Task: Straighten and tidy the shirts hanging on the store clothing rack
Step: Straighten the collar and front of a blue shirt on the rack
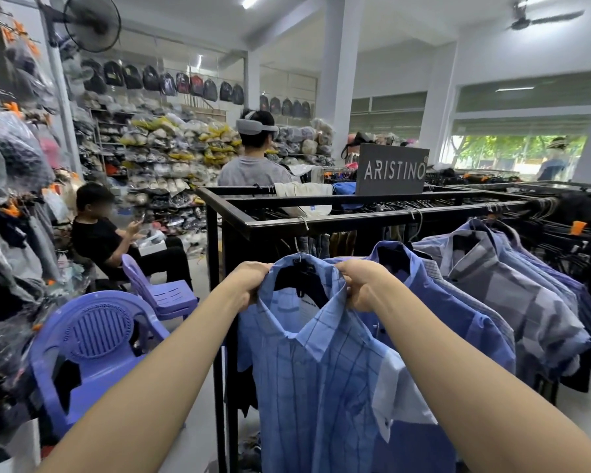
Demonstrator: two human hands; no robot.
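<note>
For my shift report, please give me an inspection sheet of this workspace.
Surface: black metal clothing rack.
Job's things: light blue checked shirt on a hanger at the rack's end; more blue and grey shirts behind it.
Clutter: two purple plastic chairs beside the rack.
Grippers: left hand and right hand each grip the front shirt's collar.
Cables: nothing seen.
Surroundings: grey ARISTINO sign, seated person, shelves of bagged goods.
</note>
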